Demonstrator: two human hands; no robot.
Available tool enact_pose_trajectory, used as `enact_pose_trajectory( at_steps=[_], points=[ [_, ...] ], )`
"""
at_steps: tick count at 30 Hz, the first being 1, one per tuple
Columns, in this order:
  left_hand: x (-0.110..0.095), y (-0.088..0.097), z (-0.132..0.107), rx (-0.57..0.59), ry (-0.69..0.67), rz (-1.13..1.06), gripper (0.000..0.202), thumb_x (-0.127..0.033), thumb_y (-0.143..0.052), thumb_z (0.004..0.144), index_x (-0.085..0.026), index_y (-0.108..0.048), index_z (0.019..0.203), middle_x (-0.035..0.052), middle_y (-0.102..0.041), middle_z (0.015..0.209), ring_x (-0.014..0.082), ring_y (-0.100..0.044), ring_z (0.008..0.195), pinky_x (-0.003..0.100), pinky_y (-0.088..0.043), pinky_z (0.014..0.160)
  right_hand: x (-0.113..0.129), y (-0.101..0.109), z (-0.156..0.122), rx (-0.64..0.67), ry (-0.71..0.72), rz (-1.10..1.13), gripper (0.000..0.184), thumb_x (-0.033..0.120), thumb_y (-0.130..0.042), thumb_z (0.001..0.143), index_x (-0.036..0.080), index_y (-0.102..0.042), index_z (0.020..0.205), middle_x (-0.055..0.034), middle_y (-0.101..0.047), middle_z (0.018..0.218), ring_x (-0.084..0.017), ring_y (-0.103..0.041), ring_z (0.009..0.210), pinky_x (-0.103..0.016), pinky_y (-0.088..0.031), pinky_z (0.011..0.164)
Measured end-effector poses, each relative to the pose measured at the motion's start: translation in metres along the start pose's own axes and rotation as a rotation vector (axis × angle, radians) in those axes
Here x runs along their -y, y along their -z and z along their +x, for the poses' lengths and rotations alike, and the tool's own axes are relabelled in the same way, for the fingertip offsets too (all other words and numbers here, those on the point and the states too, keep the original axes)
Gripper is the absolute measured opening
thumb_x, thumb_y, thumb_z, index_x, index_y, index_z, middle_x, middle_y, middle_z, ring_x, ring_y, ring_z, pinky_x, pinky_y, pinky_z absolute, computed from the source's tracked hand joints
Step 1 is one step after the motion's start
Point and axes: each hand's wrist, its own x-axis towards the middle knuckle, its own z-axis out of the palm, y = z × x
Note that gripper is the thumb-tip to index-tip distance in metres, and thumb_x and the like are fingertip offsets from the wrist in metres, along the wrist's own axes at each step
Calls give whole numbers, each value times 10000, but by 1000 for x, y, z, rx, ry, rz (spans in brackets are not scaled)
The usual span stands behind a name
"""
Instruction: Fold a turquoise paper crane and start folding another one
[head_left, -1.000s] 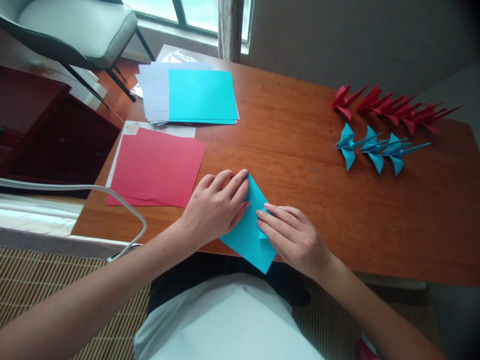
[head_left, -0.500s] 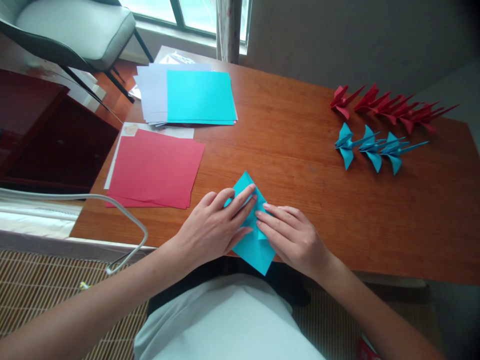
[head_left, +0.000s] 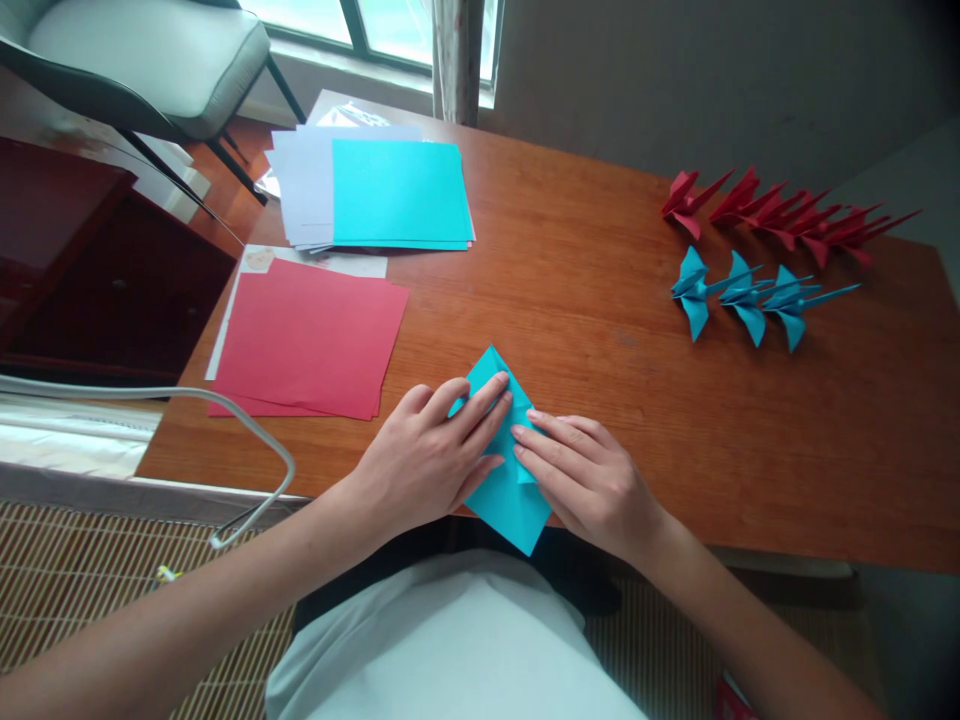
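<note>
A folded turquoise sheet of paper (head_left: 506,500) lies at the table's front edge, its lower corner sticking out past the edge. My left hand (head_left: 439,450) rests on its left side, fingers stretched out and spread, the index fingertip near the top corner and the thumb lower down. From the right, my right hand (head_left: 596,475) has its fingers close together over a small folded flap on the paper's right side; its thumb is hidden. Creases and raised layers show between the two hands. The paper's side corners are covered by my hands.
Red paper sheets (head_left: 315,345) lie to the left, with turquoise sheets (head_left: 397,195) over pale sheets (head_left: 304,185) behind them. At the right stand three blue paper cranes (head_left: 694,292) and a row of several red cranes (head_left: 780,215). A white cable (head_left: 255,425) loops by the left edge.
Both hands keep nearly the same place on the turquoise paper. The whole view has shifted very slightly; no fold has visibly changed.
</note>
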Motion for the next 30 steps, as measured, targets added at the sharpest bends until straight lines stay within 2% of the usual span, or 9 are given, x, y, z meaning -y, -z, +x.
enact_pose_trajectory(
  at_steps=[3,6,9,11,13,17,23,30],
  points=[
    [1,-1,0,-8,-11,-14,516,-442,-450,1023,-193,-557,1462,49,-446,1608,287,-520,1159,422,-445,811,1,6,0,35,-31,71,343,241,-634,934,141,-678,1259,-124,-706,1324,-317,-588,1331,-492,-511,1048],
    [2,-2,-1,-14,-16,-23,527,-447,-455,1019,-199,-545,1474,49,-436,1614,293,-511,1160,428,-441,808,-4,11,10,-25,-138,217,387,375,-573,972,155,-667,1276,-145,-708,1303,-328,-611,1278,-513,-522,1021],
    [3,-3,-1,-16,-12,-26,538,-453,-445,1021,-203,-525,1491,43,-428,1620,297,-506,1166,428,-432,820,-20,8,35,-76,-361,281,229,255,-555,988,213,-692,1167,-93,-753,1134,-251,-680,1073,-432,-548,955],
    [3,-3,-2,-14,-10,-26,543,-448,-442,1023,-197,-512,1500,46,-421,1623,299,-505,1169,428,-426,826,-34,1,57,-65,-435,241,145,238,-597,968,232,-698,1071,-64,-750,1020,-232,-668,974,-401,-542,892],
    [3,-2,-2,-13,-11,-28,548,-440,-448,1021,-188,-504,1504,60,-437,1613,300,-506,1169,427,-423,821,-48,-7,76,-12,-423,226,94,241,-669,921,236,-696,1011,-56,-722,983,-231,-639,953,-388,-526,875],
    [4,-2,-2,-15,-13,-37,544,-443,-432,1027,-179,-512,1496,68,-473,1587,299,-503,1170,427,-420,820,-66,-18,99,51,-406,195,29,215,-697,883,223,-674,868,-29,-679,886,-209,-604,886,-374,-484,838],
    [4,-3,-2,-13,-12,-53,532,-435,-396,1040,-178,-525,1487,59,-455,1602,293,-495,1168,426,-423,820,-70,-21,107,55,-448,196,130,233,-723,877,219,-648,772,-5,-661,789,-176,-569,783,-325,-442,723],
    [4,-5,-2,-29,-9,-64,530,-431,-418,1031,-180,-531,1484,66,-456,1600,296,-507,1157,432,-425,807,-72,-27,112,39,-506,126,156,262,-724,880,224,-634,759,3,-667,765,-177,-565,755,-326,-410,702]
  ],
)
